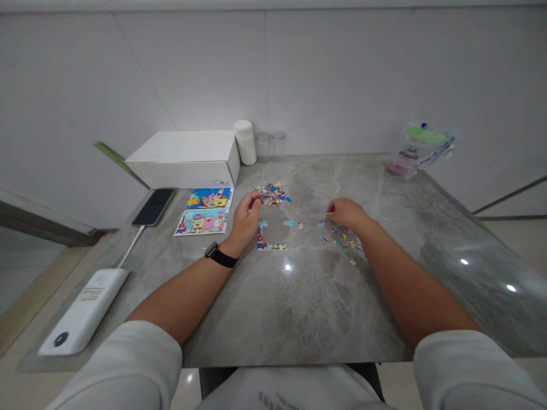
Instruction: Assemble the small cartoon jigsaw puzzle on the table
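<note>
My right hand (345, 213) pinches a small jigsaw piece (325, 213) at its fingertips, just above the table. Under and beside it, loose jigsaw pieces (345, 245) lie scattered. My left hand (247, 213) rests loosely with its fingers a little apart, beside a heap of mixed pieces (276, 195). Some of its fingers are hidden behind the hand. Close to its wrist is a partly joined puzzle (272, 247), an L-shaped corner of left and bottom edges. Blue pieces (288, 224) lie to the right of that corner.
Two cartoon picture cards (201, 222) lie left, before a white box (183, 147). A white bottle (245, 142) and two clear glasses (277, 147) stand by the wall. A phone (154, 206) is cabled to a white power bank (85, 310). A plastic bag (421, 149) sits back right.
</note>
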### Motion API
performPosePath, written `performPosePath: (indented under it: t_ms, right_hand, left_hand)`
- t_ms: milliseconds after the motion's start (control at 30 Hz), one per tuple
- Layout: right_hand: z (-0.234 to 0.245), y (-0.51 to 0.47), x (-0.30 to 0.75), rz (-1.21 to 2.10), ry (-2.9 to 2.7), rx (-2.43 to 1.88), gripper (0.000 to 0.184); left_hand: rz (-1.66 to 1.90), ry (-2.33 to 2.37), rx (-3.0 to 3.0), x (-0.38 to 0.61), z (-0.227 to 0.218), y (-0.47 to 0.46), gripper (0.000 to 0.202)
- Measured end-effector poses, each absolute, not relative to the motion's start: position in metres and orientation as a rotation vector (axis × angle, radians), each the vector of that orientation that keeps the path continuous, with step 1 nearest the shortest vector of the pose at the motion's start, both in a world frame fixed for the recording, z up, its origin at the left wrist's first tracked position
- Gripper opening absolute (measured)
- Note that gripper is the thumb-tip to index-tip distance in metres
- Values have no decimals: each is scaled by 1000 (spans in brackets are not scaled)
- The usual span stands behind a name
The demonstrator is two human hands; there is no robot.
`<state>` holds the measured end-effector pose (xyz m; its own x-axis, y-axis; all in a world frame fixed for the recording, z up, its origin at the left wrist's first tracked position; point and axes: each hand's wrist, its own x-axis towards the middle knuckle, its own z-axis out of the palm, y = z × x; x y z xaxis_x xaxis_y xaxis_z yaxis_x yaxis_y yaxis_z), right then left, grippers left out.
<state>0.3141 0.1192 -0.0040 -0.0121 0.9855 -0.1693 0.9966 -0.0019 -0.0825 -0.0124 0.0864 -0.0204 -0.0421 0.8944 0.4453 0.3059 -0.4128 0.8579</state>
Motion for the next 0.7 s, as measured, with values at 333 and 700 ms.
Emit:
performPosePath:
  t_ms: [333, 700]
  right_hand:
    - [-7, 119, 310, -330, 2241, 2117, 20]
    - [-3, 116, 305, -598, 2461, 1991, 14]
  left_hand:
    - [1423, 1275, 1777, -11, -18, 83, 24]
    - [1395, 1231, 1906, -9, -16, 78, 23]
